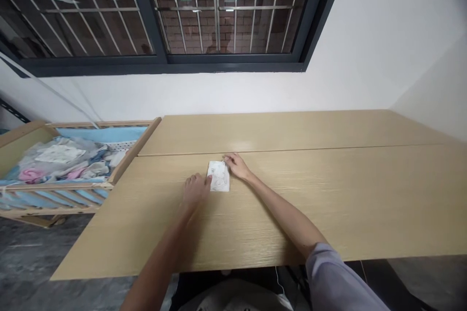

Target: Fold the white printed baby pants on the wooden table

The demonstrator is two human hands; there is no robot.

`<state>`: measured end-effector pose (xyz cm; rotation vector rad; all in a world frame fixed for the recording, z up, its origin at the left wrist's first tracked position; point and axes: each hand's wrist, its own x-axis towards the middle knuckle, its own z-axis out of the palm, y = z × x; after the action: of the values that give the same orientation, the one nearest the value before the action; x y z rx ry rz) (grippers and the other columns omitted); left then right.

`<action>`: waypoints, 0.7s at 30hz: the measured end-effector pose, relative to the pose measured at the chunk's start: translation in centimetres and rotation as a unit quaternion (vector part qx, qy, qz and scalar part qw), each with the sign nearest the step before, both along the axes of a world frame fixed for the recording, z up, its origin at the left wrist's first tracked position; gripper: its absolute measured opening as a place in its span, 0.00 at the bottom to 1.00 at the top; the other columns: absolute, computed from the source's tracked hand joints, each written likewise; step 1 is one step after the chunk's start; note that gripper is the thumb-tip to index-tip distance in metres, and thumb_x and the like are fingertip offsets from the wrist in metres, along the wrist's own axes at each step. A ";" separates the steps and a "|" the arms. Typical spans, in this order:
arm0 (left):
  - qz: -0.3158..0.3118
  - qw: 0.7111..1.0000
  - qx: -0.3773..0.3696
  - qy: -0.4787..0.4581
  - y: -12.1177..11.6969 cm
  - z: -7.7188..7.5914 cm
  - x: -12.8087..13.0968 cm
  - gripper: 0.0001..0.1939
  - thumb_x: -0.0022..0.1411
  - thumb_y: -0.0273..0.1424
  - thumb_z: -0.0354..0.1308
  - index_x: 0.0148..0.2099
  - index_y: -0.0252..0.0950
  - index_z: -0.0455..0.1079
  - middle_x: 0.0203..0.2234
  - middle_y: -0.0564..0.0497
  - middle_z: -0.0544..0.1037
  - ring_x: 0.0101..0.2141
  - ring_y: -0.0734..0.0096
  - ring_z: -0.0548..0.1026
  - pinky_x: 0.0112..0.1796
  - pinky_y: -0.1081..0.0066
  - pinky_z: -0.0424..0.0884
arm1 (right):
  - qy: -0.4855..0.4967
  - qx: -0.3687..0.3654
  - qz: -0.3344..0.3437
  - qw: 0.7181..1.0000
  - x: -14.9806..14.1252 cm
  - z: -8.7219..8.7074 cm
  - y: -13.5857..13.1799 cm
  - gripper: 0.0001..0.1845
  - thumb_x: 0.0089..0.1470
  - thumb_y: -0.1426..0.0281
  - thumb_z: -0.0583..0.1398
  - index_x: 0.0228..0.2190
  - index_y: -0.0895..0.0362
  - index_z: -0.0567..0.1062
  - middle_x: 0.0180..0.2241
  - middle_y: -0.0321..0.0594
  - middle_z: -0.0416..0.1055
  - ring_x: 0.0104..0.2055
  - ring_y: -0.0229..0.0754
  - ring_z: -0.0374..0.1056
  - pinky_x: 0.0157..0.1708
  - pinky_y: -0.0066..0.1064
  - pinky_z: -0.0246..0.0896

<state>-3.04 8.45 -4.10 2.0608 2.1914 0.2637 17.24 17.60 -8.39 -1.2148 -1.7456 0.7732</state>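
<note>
A small white rectangular piece (219, 178) with faint grey printing, like folded cloth or paper, lies flat on the wooden table (328, 194). My left hand (197, 188) rests on the tabletop at its left side, fingers loosely bent and apart, the thumb touching the piece's left edge. At its upper right corner is my right hand (239, 166), the fingers stretched out and bent a little, with the fingertips at that corner. Neither hand lifts the piece. Whether it has one layer or several cannot be made out.
To the left stands a wooden crib (136, 148) with a light blue lining. In it lie a heap of clothes (95, 170) and clear plastic bags. A seam runs across the table. Behind are a white wall (233, 92) and a dark-framed barred window (233, 63).
</note>
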 end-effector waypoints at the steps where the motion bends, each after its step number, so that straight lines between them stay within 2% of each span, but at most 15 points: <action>1: -0.003 1.000 -0.007 -0.002 0.5 -0.1 0.4 0.27 0.70 0.46 0.45 0.47 0.26 0.72 0.45 0.28 0.78 0.49 0.44 0.76 0.48 0.56 0.67 | -0.004 0.002 0.005 1.000 -0.3 0.1 -0.2 0.18 0.64 0.62 0.55 0.47 0.58 0.78 0.47 0.48 0.74 0.52 0.46 0.68 0.55 0.39 0.60; 6: -0.039 0.998 -0.018 -0.036 1.7 0.5 1.7 0.19 0.69 0.41 0.47 0.46 0.31 0.70 0.45 0.33 0.79 0.47 0.51 0.77 0.46 0.60 0.68 | -0.030 0.016 -0.009 0.999 -1.3 1.0 -1.6 0.12 0.55 0.64 0.64 0.40 0.57 0.79 0.43 0.45 0.71 0.50 0.47 0.66 0.55 0.40 0.58; 8: -0.053 0.997 -0.012 -0.062 1.3 1.3 1.5 0.17 0.70 0.40 0.46 0.44 0.34 0.70 0.42 0.37 0.80 0.45 0.55 0.77 0.43 0.64 0.68 | -0.041 0.013 -0.028 0.999 -1.7 1.7 -2.6 0.12 0.52 0.67 0.66 0.39 0.57 0.76 0.43 0.43 0.70 0.49 0.46 0.65 0.54 0.40 0.57; 10: -0.066 0.993 -0.004 -0.094 0.2 2.3 0.8 0.16 0.70 0.40 0.45 0.41 0.36 0.68 0.38 0.41 0.80 0.40 0.59 0.78 0.39 0.67 0.68 | -0.032 -0.015 -0.020 0.999 -2.2 2.7 -4.1 0.10 0.52 0.69 0.64 0.37 0.57 0.73 0.39 0.39 0.69 0.44 0.43 0.65 0.48 0.36 0.59; 13: -0.085 0.987 0.005 -0.139 -2.4 4.5 -1.1 0.15 0.68 0.42 0.44 0.35 0.38 0.65 0.30 0.49 0.76 0.33 0.65 0.75 0.34 0.70 0.67 | 0.018 -0.075 0.043 0.996 -3.3 4.6 -7.2 0.08 0.55 0.68 0.62 0.36 0.56 0.69 0.33 0.33 0.67 0.35 0.38 0.63 0.38 0.30 0.58; 16: -0.120 0.975 -0.004 -0.185 -5.8 7.3 -3.9 0.18 0.65 0.46 0.47 0.30 0.39 0.62 0.25 0.54 0.71 0.29 0.68 0.70 0.31 0.72 0.65 | 0.081 -0.109 0.112 0.984 -4.8 6.5 -11.2 0.09 0.55 0.67 0.62 0.36 0.55 0.66 0.32 0.32 0.66 0.33 0.37 0.62 0.35 0.29 0.57; 19: -0.173 0.950 -0.086 -0.245 -9.9 10.1 -7.2 0.22 0.62 0.52 0.51 0.30 0.38 0.65 0.25 0.54 0.70 0.29 0.68 0.68 0.30 0.72 0.64 | 0.141 -0.165 0.191 0.957 -6.7 8.1 -15.8 0.12 0.52 0.68 0.64 0.34 0.55 0.65 0.30 0.30 0.65 0.31 0.36 0.60 0.31 0.27 0.55; 21: -0.181 0.940 -0.155 -0.245 -12.8 11.1 -9.6 0.22 0.61 0.53 0.54 0.31 0.39 0.68 0.26 0.54 0.71 0.29 0.69 0.68 0.30 0.73 0.64 | 0.166 -0.205 0.249 0.932 -8.1 8.5 -18.8 0.14 0.49 0.68 0.67 0.30 0.55 0.65 0.26 0.29 0.62 0.28 0.34 0.57 0.27 0.26 0.50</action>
<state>-12.59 -4.38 7.01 1.9136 1.4357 0.3236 9.14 -1.18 0.14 -0.8223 -1.6633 1.6104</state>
